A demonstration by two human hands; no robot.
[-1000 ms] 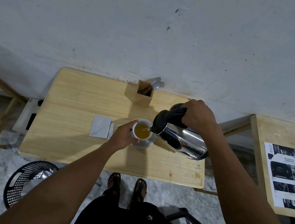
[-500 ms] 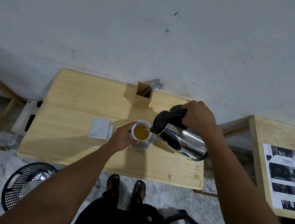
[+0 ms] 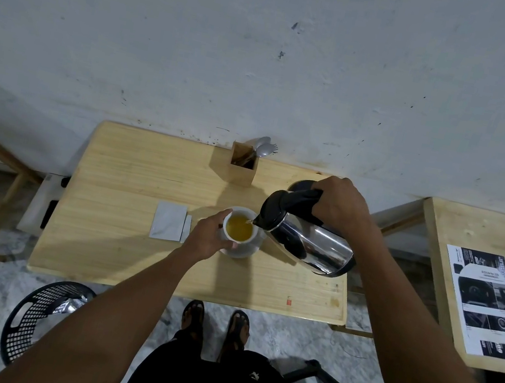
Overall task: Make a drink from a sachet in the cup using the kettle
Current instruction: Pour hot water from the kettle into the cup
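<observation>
Mid-pour. Kettle (image 3: 306, 239) tipped steeply, spout just over the far-right rim of the cup (image 3: 239, 227), thin stream visible going in. Right hand (image 3: 340, 203) wrapped tight around the black kettle handle, fingers closed on it. Left hand (image 3: 207, 237) curled around the near-left side of the cup, steadying it on the saucer (image 3: 245, 252), thumb and fingers clamped on the cup wall. Cup sits mid-table (image 3: 119, 252), already holding yellow-orange liquid fairly high up, so powder looks to be in and mixing with water. Silver sachet (image 3: 169, 221) flat on the table left of the cup, well clear of the hand; a narrow strip just beside it, probably the torn-off top, cannot say for sure. Kettle base (image 3: 301, 184) partly hidden behind the right hand, near the wall. Wooden holder (image 3: 242, 167) with spoons at the back, untouched. Judged done: sachet emptied, most of the water in. Judged left: stop pour before overflow, return kettle to base, take a spoon and stir. Main risk: overfilling, little headroom left.
</observation>
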